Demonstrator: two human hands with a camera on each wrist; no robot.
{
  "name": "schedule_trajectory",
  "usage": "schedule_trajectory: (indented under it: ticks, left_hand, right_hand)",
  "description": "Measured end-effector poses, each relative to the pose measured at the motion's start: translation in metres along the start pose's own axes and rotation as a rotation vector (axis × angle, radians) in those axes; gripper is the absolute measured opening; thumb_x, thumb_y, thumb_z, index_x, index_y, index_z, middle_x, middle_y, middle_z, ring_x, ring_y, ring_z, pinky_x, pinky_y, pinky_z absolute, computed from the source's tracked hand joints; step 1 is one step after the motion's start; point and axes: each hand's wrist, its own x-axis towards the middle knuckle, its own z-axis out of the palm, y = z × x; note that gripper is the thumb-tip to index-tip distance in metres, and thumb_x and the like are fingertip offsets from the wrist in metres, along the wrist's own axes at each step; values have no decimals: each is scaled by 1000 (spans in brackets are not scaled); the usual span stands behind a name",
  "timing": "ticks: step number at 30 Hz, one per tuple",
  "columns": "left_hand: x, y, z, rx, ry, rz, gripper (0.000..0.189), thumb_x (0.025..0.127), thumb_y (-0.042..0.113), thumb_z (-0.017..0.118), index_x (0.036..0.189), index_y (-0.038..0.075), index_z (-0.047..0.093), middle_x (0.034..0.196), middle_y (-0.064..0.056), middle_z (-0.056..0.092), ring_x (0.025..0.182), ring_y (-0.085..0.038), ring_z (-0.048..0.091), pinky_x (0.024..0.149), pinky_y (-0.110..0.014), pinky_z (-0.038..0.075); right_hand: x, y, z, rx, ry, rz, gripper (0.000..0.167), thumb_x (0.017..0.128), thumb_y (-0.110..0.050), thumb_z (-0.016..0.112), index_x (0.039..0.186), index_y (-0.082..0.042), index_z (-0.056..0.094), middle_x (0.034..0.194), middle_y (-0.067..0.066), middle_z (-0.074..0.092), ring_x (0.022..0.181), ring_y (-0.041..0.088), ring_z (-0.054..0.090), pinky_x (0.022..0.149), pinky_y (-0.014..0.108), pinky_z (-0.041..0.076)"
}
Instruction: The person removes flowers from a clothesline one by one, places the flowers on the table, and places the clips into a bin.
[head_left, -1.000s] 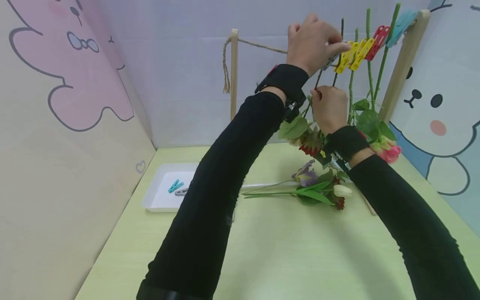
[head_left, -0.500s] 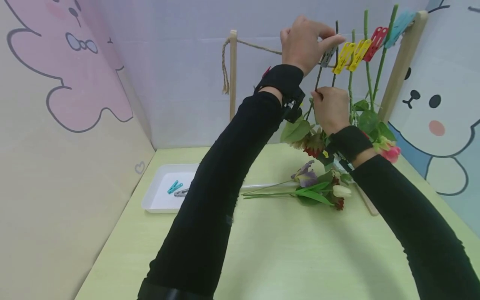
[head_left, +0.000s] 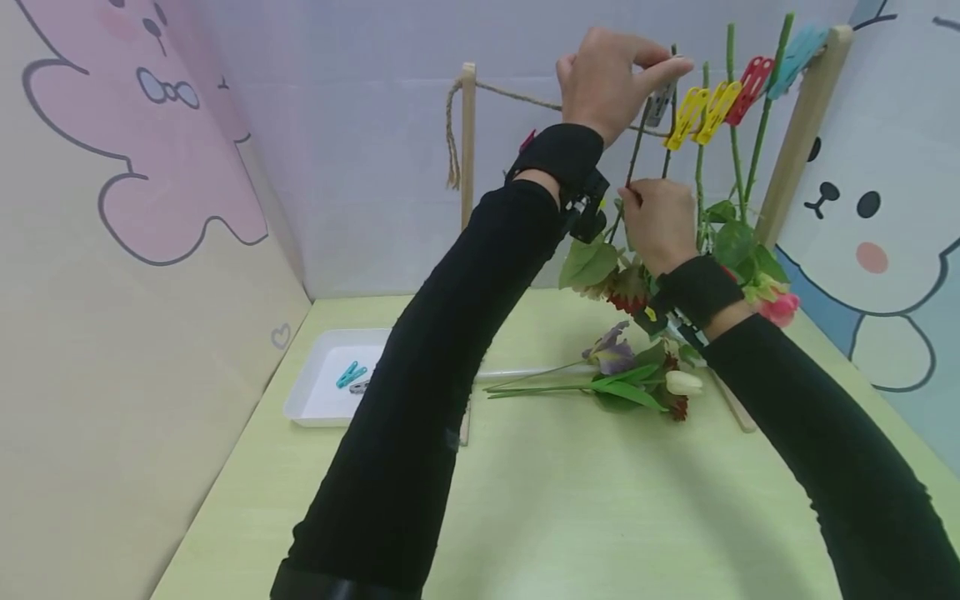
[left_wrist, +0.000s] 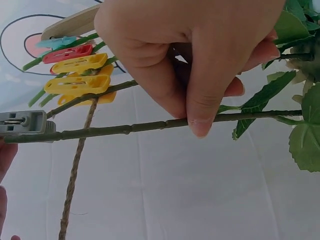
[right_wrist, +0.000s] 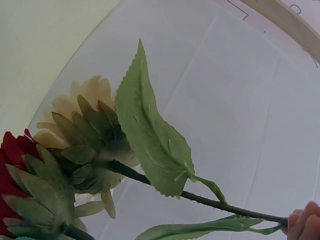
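Note:
My left hand (head_left: 609,86) is raised at the hanging rope (head_left: 517,93), its thumb and forefinger pinching the upper end of a grey clothespin (head_left: 660,106). In the left wrist view that clothespin (left_wrist: 25,123) lies alongside the end of a dark flower stem (left_wrist: 105,131), a little above the rope (left_wrist: 75,170). Lower down, my right hand (head_left: 662,221) pinches the same stem between thumb and forefinger. The stem's pale cream flower (right_wrist: 90,120) hangs head down, with a red flower (right_wrist: 30,185) beside it in the right wrist view.
Yellow clothespins (head_left: 686,118), a red clothespin (head_left: 750,90) and a blue clothespin (head_left: 798,60) hold stems on the rope. Wooden posts (head_left: 468,150) carry it. A purple iris (head_left: 611,350) and white tulip (head_left: 684,383) lie on the table. A white tray (head_left: 307,404) holds clothespins.
My left hand has shifted slightly left and up with the grey clothespin, which shows more below the thumb. My right hand stays nearly in place on the stem.

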Motion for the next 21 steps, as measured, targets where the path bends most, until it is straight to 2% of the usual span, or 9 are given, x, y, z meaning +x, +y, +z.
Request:
schedule_trajectory:
  ticks: [2, 4, 7, 10, 15, 18, 21]
  left_hand:
    - [-28, 22, -38, -29, -14, 9, 38, 77, 67, 49, 108, 48, 61, 113, 22, 61, 128, -1, 36, 113, -33, 1]
    - [-59, 45, -78, -54, -24, 15, 37, 83, 58, 51, 112, 39, 63, 116, 18, 62, 123, -2, 42, 112, -32, 5]
    - [-82, 66, -113, -83, -34, 19, 36, 88, 48, 54, 116, 29, 64, 117, 12, 63, 119, -3, 46, 111, -31, 8]
    - [-89, 73, -128, -91, -20, 38, 35, 88, 44, 55, 116, 25, 65, 116, 11, 64, 122, -4, 42, 110, -30, 9]
    - [-94, 76, -141, -67, -2, 66, 37, 86, 48, 57, 115, 27, 65, 123, 13, 59, 131, -6, 31, 111, -31, 4]
    - [-100, 74, -150, -23, 56, 134, 36, 84, 50, 58, 110, 27, 67, 118, 11, 62, 130, -8, 33, 112, -34, 3]
    - [-111, 69, -163, 0, 134, 224, 35, 83, 50, 60, 104, 23, 69, 108, 8, 67, 125, -10, 38, 111, -36, 3]
  right_hand:
    - [-1, -1, 0, -2, 1, -12, 36, 97, -15, 45, 74, 7, 62, 67, 25, 57, 58, 34, 51, 61, 38, 36]
    - [-2, -2, 1, -15, -3, -29, 37, 97, -15, 45, 68, 5, 58, 62, 22, 54, 55, 32, 48, 60, 37, 34]
    - [-5, -4, 1, -24, -26, -55, 38, 97, -14, 45, 61, -1, 49, 54, 16, 44, 51, 28, 41, 58, 36, 29]
    - [-8, -5, 1, -25, -50, -77, 39, 97, -13, 45, 58, -7, 41, 52, 10, 36, 49, 25, 36, 58, 35, 26]
    - [-15, -5, 3, -33, -78, -119, 40, 96, -11, 46, 57, -9, 37, 52, 7, 34, 48, 22, 33, 56, 33, 24]
    - [-22, -4, 7, -35, -103, -162, 39, 95, -8, 48, 57, -8, 38, 52, 9, 36, 47, 22, 34, 54, 32, 25]
    - [-31, -4, 10, -52, -129, -210, 34, 93, -6, 50, 59, -4, 47, 54, 12, 45, 48, 24, 42, 53, 33, 32]
